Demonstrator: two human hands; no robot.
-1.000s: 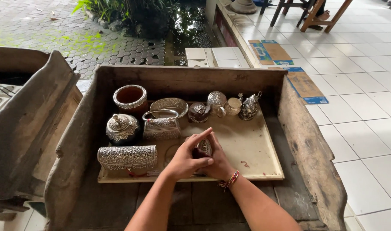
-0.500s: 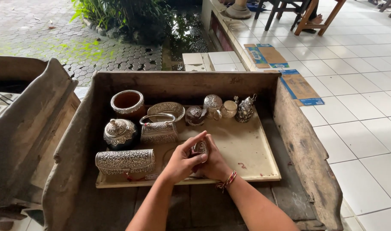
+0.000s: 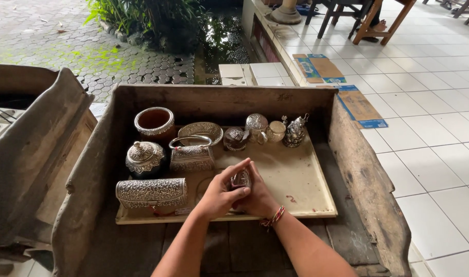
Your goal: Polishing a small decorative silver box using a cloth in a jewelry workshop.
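Head view, single entry.

Item: small embossed silver piece [image 3: 241, 179], cupped between both of my hands above the front middle of the cream tray [image 3: 301, 177]. I cannot tell its exact shape; only its top shows between the fingers.

Left hand [image 3: 220, 194]: curled closed around the piece from the left, fingertips up against its near face.

Right hand [image 3: 257, 197]: closed on the same piece from the right and behind, palm toward the left hand; red cord bracelet [image 3: 273, 217] at the wrist.

Relation: the piece sits directly between the two palms, equally near to each, with no gap on either side. Its visible top tilts slightly toward me.

Neighbours on the tray: long silver clutch box [image 3: 151, 192] well to the left of the left hand; silver handbag [image 3: 191, 155] beyond it; lidded silver jar [image 3: 144, 156] further left; round bowl [image 3: 154, 122] at the far corner. All stand apart from the hands.

Support: weathered wooden trough [image 3: 365, 179] holding the tray.
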